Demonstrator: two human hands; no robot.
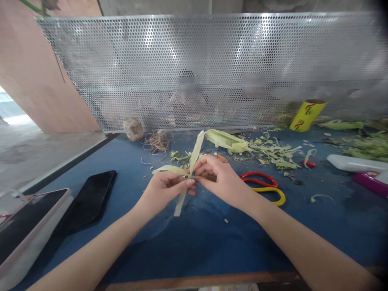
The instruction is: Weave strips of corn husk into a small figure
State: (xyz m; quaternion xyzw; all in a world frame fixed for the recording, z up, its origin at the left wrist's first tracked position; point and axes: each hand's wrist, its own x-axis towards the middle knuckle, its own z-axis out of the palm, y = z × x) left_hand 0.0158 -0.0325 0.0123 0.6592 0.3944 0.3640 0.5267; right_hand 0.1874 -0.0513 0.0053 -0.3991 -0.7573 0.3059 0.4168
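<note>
Pale green strips of corn husk cross each other between my hands, above the blue tabletop. My left hand is closed on the strips, thumb and fingers pinching near where they cross. One strip hangs down below the fingers, another bends over the back of that hand. From the right, my right hand pinches at the same crossing, its fingertips almost meeting the left ones. The exact grip is partly hidden by the fingers. Beside the right wrist lie scissors with one red and one yellow handle loop.
Behind the hands lie a bundle of husk, green scraps and tangled twine. A yellow roll leans by the perforated metal screen. Black phone and a cased device are at left. People sit beyond the screen.
</note>
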